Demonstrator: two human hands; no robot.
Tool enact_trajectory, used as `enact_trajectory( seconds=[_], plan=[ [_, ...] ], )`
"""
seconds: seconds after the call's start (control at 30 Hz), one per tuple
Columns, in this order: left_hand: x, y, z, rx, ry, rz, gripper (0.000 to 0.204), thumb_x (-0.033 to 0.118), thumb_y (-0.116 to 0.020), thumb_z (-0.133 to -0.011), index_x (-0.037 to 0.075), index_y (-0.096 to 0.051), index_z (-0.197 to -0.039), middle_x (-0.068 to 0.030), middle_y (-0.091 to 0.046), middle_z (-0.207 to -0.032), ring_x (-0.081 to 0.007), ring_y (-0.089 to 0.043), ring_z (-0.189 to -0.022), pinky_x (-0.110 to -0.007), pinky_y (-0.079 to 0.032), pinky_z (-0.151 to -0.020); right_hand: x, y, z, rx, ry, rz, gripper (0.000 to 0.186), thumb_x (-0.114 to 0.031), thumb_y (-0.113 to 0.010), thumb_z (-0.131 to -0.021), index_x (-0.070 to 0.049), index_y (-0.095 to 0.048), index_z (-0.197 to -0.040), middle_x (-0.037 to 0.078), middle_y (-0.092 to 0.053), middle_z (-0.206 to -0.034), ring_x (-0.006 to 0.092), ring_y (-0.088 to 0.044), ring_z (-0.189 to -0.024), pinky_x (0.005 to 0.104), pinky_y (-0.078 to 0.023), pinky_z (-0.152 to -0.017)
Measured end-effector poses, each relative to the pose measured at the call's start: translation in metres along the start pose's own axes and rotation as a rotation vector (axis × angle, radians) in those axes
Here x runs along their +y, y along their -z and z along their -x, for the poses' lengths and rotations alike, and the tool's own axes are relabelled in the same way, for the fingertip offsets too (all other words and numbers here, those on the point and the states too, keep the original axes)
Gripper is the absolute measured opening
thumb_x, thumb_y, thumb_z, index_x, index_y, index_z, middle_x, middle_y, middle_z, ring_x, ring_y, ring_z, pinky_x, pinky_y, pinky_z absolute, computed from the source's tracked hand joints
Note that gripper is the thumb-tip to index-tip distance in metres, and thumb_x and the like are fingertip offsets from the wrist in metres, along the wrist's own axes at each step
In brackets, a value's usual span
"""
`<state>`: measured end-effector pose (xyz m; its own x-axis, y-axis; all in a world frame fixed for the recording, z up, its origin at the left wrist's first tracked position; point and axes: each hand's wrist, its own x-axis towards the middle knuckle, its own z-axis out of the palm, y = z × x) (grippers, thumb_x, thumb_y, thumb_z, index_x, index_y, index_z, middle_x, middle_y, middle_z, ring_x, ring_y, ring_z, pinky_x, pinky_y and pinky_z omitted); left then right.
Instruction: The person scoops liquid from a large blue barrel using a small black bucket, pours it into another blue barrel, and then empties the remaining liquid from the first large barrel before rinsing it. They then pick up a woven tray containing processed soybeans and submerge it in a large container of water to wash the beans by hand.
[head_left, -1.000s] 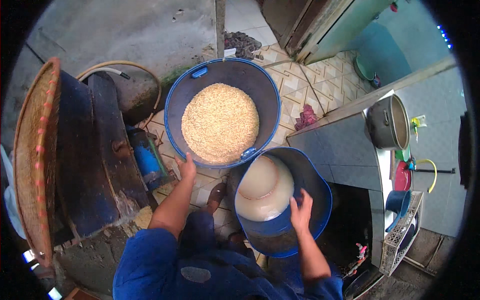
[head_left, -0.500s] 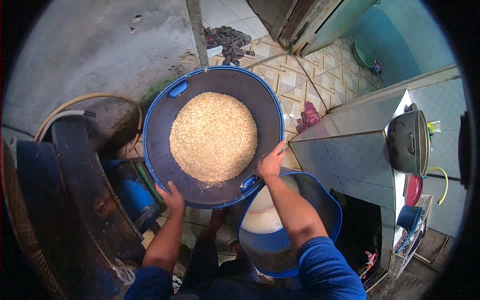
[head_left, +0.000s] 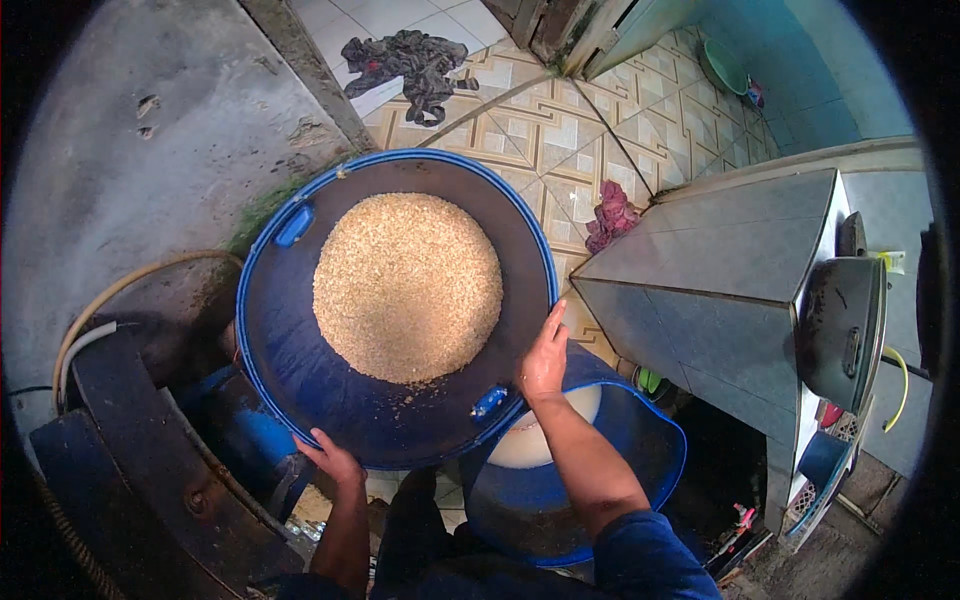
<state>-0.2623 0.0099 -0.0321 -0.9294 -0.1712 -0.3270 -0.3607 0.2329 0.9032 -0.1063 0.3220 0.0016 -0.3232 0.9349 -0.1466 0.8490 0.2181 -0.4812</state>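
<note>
Between my two hands is a wide round blue tub (head_left: 285, 340) with a dark inside and small blue handles. A heap of pale, coarse crumbly grain or meal (head_left: 408, 285) lies in its middle, with a few crumbs scattered near the lower side. My left hand (head_left: 332, 460) grips the rim at the near left, thumb over the edge. My right hand (head_left: 545, 355) clasps the rim at the right, its fingers partly hidden beneath. Below my right forearm stands a deep blue barrel (head_left: 520, 500) holding whitish liquid (head_left: 530, 440), partly covered by the tub.
At left are dark machine-like panels (head_left: 150, 440) and a tan hose (head_left: 130, 275) by a grey wall. A tiled counter (head_left: 700, 310) at right carries a large metal pot (head_left: 842, 330). Dark cloth (head_left: 415, 70) and a reddish cloth (head_left: 612, 215) lie on the tiled floor.
The tub has shifted left and nearer to me, turning slightly, with both hands still on its rim. The whole view has also shifted. The heap stays in the tub.
</note>
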Motion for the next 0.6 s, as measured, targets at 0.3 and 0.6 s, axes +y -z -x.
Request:
enact_trajectory(
  seconds=[0.3, 0.6],
  plan=[
    [0.007, -0.052, 0.074, 0.005, -0.017, 0.174, 0.069, 0.038, -0.045, -0.098, 0.003, -0.011, -0.146, -0.0226, -0.028, -0.142, -0.0346, -0.040, -0.122, -0.045, -0.034, -0.105, 0.009, 0.054, -0.088, -0.053, 0.084, 0.055, 0.093, 0.013, -0.047, -0.074, -0.015, -0.002, -0.150, 0.027, -0.043, -0.116, 0.0480, -0.052, -0.100, 0.0503, -0.044, -0.087],
    [0.030, -0.100, 0.122, 0.071, -0.031, -0.038, 0.076, 0.042, -0.051, -0.095, 0.005, -0.008, -0.146, -0.0237, -0.024, -0.145, -0.0353, -0.036, -0.127, -0.046, -0.032, -0.107, 0.031, 0.093, -0.148, -0.011, 0.092, 0.045, 0.089, 0.010, -0.047, -0.078, -0.022, -0.005, -0.150, 0.023, -0.047, -0.114, 0.0466, -0.055, -0.097, 0.0509, -0.046, -0.083]
  ],
)
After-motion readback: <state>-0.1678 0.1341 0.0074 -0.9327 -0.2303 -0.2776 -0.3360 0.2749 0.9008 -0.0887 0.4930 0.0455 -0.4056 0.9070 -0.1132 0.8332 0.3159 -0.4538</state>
